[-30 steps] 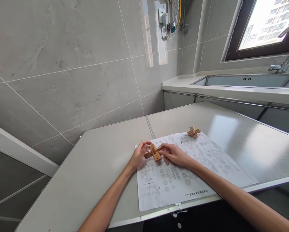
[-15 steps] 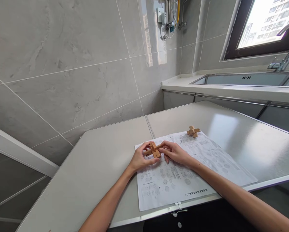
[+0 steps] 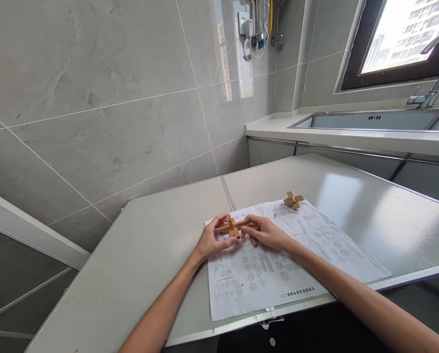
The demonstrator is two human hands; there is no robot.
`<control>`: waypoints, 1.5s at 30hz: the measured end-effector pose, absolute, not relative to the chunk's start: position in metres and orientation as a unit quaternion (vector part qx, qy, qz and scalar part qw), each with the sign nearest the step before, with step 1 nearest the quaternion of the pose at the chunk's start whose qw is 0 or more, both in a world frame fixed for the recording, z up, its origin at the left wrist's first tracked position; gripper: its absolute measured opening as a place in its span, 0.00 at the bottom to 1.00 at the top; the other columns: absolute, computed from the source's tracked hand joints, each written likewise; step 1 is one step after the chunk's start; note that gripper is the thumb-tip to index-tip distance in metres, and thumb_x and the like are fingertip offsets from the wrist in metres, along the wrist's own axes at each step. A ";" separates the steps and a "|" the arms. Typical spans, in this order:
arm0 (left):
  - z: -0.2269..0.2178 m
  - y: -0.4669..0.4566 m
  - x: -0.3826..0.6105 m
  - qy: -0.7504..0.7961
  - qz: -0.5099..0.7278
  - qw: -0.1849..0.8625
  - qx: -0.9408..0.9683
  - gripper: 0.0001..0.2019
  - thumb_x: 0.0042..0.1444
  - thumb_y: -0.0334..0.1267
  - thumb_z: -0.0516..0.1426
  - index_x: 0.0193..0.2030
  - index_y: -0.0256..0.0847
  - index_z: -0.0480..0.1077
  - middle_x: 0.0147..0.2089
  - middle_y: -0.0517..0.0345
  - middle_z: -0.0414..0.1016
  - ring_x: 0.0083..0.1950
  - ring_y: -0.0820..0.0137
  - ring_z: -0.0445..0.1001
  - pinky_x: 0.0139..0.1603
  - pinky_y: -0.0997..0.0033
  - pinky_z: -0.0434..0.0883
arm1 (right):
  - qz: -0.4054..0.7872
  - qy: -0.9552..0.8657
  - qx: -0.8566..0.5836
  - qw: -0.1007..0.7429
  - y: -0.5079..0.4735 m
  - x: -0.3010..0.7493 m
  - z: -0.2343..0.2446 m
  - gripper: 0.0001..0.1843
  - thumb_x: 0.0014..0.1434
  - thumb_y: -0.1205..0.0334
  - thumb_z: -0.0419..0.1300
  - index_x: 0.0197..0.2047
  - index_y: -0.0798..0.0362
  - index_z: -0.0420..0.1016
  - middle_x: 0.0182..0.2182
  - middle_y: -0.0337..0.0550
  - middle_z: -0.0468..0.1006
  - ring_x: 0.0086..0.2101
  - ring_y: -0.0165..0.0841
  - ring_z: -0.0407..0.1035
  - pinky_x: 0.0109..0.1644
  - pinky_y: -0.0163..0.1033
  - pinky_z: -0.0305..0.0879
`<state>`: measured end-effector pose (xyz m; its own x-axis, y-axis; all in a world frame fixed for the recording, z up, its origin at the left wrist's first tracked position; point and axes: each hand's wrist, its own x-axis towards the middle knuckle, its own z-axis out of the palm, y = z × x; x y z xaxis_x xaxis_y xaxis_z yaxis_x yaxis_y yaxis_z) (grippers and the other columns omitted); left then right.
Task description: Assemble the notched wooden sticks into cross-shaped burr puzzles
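Between my hands, over the printed sheet [image 3: 256,289], is a wooden burr puzzle [image 3: 234,228] made of crossing bars. My left hand [image 3: 212,239] grips its left side, thumb along the near edge and fingers behind. The fingertips of my right hand [image 3: 263,231] pinch the end of a bar that sticks out to the right. Whether that bar is fully seated cannot be made out. A second wooden puzzle [image 3: 293,200], cross-shaped, rests on the sheet's far right corner.
The folding table [image 3: 160,245] has a seam running through it and a metal latch [image 3: 266,324] at its front edge. Beyond it are a tiled wall [image 3: 131,98], a counter with a sink [image 3: 374,120], and a faucet [image 3: 430,95].
The puzzle in my hands has turned slightly, its near block now tipped differently. My left thumb has shifted a little to the left. The second puzzle stays put.
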<state>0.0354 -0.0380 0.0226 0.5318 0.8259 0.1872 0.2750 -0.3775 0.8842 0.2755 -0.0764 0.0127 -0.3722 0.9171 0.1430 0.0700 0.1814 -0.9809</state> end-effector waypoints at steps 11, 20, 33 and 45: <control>0.025 -0.041 0.037 0.371 0.309 0.442 0.756 0.34 0.58 0.58 0.64 0.66 0.40 0.68 0.44 0.51 0.81 0.46 0.58 0.81 0.55 0.57 0.73 | 0.532 -0.697 -0.351 0.327 -0.083 0.275 0.017 0.18 0.69 0.44 0.58 0.37 0.50 0.69 0.33 0.41 0.84 0.24 0.31 0.69 0.31 0.38 0.64; 0.023 -0.038 0.035 0.381 0.296 0.453 0.750 0.38 0.61 0.65 0.60 0.68 0.41 0.65 0.52 0.46 0.82 0.56 0.55 0.78 0.59 0.58 0.70 | 0.592 -0.650 -0.340 0.334 -0.081 0.277 0.023 0.22 0.68 0.40 0.59 0.38 0.52 0.72 0.30 0.42 0.82 0.22 0.28 0.64 0.29 0.36 0.59; 0.017 -0.033 0.037 0.415 0.320 0.448 0.725 0.28 0.65 0.58 0.59 0.64 0.43 0.66 0.62 0.45 0.74 0.49 0.64 0.79 0.59 0.57 0.72 | 0.620 -0.370 -0.375 0.582 -0.063 0.289 0.009 0.23 0.58 0.41 0.71 0.41 0.52 0.77 0.35 0.40 0.77 0.24 0.25 0.60 0.24 0.35 0.54; 0.022 -0.037 0.040 0.427 0.305 0.437 0.730 0.25 0.66 0.54 0.60 0.63 0.44 0.67 0.59 0.49 0.75 0.49 0.66 0.77 0.60 0.57 0.72 | 0.574 -0.230 -0.389 0.683 -0.053 0.301 0.000 0.15 0.59 0.51 0.73 0.34 0.50 0.73 0.39 0.44 0.82 0.25 0.28 0.66 0.24 0.35 0.69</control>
